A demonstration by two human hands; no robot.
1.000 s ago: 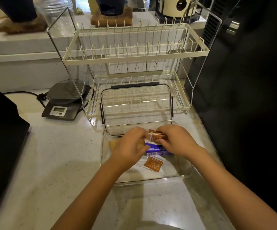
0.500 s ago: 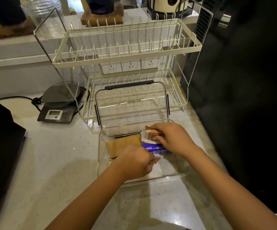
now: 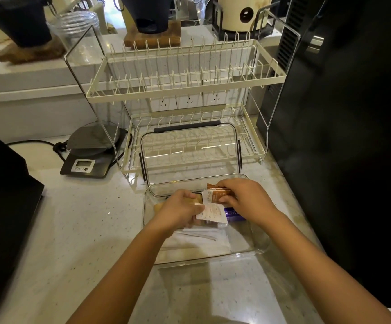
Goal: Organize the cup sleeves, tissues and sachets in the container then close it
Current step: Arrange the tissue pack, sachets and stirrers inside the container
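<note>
Left hand [image 3: 178, 210] has lifted a sachet [image 3: 210, 212], pinched in its fingers [image 3: 199, 208].

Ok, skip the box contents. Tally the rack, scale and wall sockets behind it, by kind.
Cream two-tier wire dish rack: 1
Grey digital kitchen scale: 1
White wall sockets: 3
Total: 5

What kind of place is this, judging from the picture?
Probably a café or kitchen counter for making coffee: a two-tier dish rack, a digital scale, and dark drippers on wooden stands along the back ledge.
</note>
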